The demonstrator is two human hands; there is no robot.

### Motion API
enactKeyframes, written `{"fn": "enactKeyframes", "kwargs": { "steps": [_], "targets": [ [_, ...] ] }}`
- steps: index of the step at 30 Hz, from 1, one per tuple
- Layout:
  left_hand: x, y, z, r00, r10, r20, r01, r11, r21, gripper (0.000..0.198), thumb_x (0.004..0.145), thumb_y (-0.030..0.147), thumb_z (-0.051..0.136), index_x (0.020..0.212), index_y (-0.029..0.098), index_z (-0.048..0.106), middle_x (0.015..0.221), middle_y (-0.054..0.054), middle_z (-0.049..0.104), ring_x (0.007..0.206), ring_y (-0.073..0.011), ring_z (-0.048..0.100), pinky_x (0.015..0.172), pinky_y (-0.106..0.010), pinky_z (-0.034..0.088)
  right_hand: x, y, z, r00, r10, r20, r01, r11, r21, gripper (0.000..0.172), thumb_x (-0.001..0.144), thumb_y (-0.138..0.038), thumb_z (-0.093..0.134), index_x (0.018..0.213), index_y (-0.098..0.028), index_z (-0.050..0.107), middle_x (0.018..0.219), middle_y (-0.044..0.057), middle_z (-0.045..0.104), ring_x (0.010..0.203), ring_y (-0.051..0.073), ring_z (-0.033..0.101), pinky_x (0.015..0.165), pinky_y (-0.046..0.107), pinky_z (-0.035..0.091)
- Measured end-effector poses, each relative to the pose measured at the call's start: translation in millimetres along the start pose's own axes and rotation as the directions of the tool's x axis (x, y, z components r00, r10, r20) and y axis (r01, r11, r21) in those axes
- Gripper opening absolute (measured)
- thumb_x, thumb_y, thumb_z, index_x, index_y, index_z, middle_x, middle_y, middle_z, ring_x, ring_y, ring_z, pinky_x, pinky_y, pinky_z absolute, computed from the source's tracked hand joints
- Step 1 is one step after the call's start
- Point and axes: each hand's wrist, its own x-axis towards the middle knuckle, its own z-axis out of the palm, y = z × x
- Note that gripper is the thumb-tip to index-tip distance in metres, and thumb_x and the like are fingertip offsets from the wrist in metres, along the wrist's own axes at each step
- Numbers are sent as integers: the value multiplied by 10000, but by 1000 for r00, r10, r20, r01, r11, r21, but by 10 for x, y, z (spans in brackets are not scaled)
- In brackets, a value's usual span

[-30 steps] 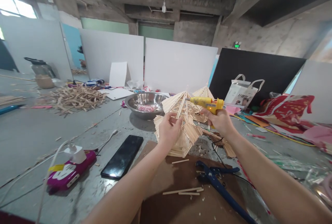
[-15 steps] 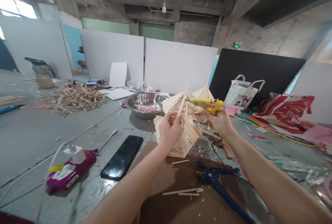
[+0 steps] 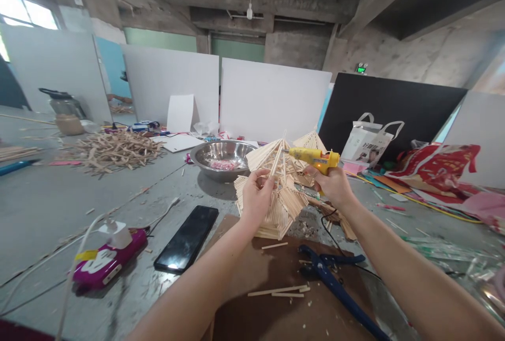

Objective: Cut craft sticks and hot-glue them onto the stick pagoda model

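In front of me stands a tiered model (image 3: 290, 207) built of thin wooden sticks, with pointed, fan-like roofs. My left hand (image 3: 257, 196) is at its left side, thumb and fingers pinched on a light wooden stick (image 3: 277, 161) that leans up toward the roof peak. A yellow hot glue gun (image 3: 314, 158) is in my right hand (image 3: 334, 186), with the fingers wrapped round its handle. Its nozzle points left and sits at the model's upper roof, close to the stick's top end. Whether the nozzle touches the wood I cannot tell. A black cord hangs below the gun.
Blue-handled cutters (image 3: 335, 286) and loose sticks (image 3: 280, 292) lie on a brown board (image 3: 252, 320). Left are a black phone (image 3: 187, 238) and a purple power strip (image 3: 110, 259). Behind stand a steel basin (image 3: 215, 172), a stick pile (image 3: 116, 150) and a white bag (image 3: 365, 141).
Both hands, the glue gun and the model stay nearly in place. The view has shifted very slightly.
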Motion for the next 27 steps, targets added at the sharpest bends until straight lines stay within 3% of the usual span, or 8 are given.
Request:
{"fn": "enactKeyframes", "kwargs": {
  "steps": [16, 27],
  "targets": [
    [15, -49, -23, 1000, 30, -7, -29, 999, 21, 263, 659, 347, 533, 845, 168, 485, 523, 55, 493, 323, -14, 365, 349, -149, 315, -7, 51, 65, 999, -36, 4, 36, 999, -10, 308, 652, -423, 529, 474, -175, 494, 314, -48, 399, 293, 71, 368, 322, 211, 300],
    [13, -7, -19, 999, -23, 31, 25, 999, -46, 285, 648, 332, 540, 855, 157, 453, 525, 58, 489, 271, -4, 320, 272, -137, 244, -26, -52, 74, 999, -25, 31, 25, 1000, 16, 310, 648, -436, 528, 487, -173, 497, 310, -54, 397, 291, 61, 359, 312, 200, 290]
  ]
}}
